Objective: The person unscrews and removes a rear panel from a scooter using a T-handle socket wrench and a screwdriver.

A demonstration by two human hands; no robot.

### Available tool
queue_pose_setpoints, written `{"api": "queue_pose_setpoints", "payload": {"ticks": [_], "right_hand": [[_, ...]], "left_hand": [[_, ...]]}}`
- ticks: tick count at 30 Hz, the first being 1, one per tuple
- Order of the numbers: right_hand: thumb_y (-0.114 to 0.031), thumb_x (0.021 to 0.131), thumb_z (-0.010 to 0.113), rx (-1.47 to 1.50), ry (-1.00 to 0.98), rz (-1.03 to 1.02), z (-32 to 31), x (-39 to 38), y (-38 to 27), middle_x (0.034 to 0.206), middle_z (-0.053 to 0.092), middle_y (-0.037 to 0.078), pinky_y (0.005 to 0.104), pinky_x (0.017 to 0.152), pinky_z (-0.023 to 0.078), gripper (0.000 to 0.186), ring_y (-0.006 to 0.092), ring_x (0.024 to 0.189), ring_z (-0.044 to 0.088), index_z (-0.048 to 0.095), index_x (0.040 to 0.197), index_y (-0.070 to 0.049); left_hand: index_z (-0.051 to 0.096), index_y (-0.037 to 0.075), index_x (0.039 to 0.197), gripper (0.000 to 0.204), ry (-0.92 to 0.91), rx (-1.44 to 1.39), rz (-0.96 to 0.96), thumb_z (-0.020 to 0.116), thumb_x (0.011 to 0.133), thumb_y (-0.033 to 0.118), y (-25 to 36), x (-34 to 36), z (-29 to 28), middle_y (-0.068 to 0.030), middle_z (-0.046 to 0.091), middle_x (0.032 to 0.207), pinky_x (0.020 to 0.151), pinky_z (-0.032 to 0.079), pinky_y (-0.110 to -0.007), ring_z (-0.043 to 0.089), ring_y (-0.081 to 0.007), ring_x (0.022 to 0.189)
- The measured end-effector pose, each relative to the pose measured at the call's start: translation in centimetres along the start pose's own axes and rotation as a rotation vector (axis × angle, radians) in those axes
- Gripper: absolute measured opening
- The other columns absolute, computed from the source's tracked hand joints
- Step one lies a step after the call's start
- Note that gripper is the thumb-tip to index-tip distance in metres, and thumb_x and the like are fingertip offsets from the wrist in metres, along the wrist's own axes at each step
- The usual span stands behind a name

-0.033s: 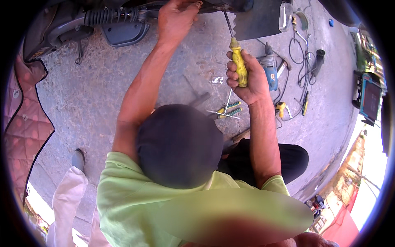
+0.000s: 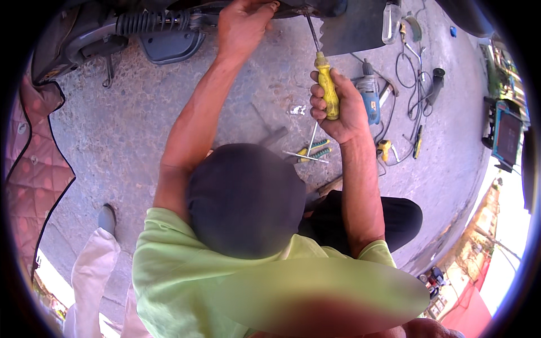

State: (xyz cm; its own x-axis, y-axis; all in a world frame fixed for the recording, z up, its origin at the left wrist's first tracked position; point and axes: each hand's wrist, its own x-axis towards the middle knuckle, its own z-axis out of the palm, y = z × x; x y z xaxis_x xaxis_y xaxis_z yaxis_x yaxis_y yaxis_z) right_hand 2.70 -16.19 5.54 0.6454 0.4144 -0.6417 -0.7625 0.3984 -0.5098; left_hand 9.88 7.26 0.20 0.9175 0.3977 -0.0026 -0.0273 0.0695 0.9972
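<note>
My right hand is wrapped round the yellow handle of a screwdriver. Its dark shaft points up, and the tip meets the underside of a dark motorbike or scooter at the top. Left of the shaft, my left hand reaches up to the same dark bodywork. Its thumb and fingers are closed at the edge there; whatever lies between them is hidden. Below my right hand, a T-shaped metal wrench lies across pliers with green and yellow handles.
A blue power drill lies right of my hand, near a tangled cable and a yellow tool. A clear bottle is at the top right. At left are a quilted red cover and another person's pale trouser leg.
</note>
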Motion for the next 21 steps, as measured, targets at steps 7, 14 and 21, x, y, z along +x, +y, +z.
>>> {"api": "queue_pose_setpoints", "payload": {"ticks": [7,14,21], "right_hand": [[-0.039,0.103,0.055,-0.002,0.010,-0.009,0.0,-0.1,0.2,0.085,0.059,0.003,0.0234,0.055,0.039,0.038,0.0119,0.067,0.052,0.059,0.118,-0.005],[-0.039,0.103,0.056,-0.001,0.009,-0.009,-0.2,0.1,0.3,0.084,0.060,0.002,0.0239,0.056,0.039,0.037,0.0119,0.067,0.053,0.060,0.118,-0.005],[-0.040,0.105,0.054,-0.008,0.047,-0.018,0.4,0.1,0.5,0.083,0.056,0.002,0.0241,0.055,0.038,0.042,0.0110,0.064,0.049,0.057,0.123,-0.002]], "left_hand": [[0.074,0.001,0.100,0.014,-0.062,0.102,-0.041,0.072,0.093,0.012,0.7,1.3,1.4,-0.0029,0.069,0.075,0.053,0.046,-0.030,0.059,-0.0097,0.058],[0.074,0.003,0.108,0.021,-0.273,-0.046,-0.152,0.073,0.091,0.015,-1.2,3.0,1.0,-0.0059,0.072,0.074,0.053,0.050,-0.032,0.063,-0.0135,0.057],[0.070,-0.004,0.101,0.021,-0.251,-0.249,-0.113,0.076,0.091,0.014,-2.5,2.1,1.1,-0.0100,0.074,0.086,0.060,0.050,-0.027,0.068,-0.0135,0.067]]}}
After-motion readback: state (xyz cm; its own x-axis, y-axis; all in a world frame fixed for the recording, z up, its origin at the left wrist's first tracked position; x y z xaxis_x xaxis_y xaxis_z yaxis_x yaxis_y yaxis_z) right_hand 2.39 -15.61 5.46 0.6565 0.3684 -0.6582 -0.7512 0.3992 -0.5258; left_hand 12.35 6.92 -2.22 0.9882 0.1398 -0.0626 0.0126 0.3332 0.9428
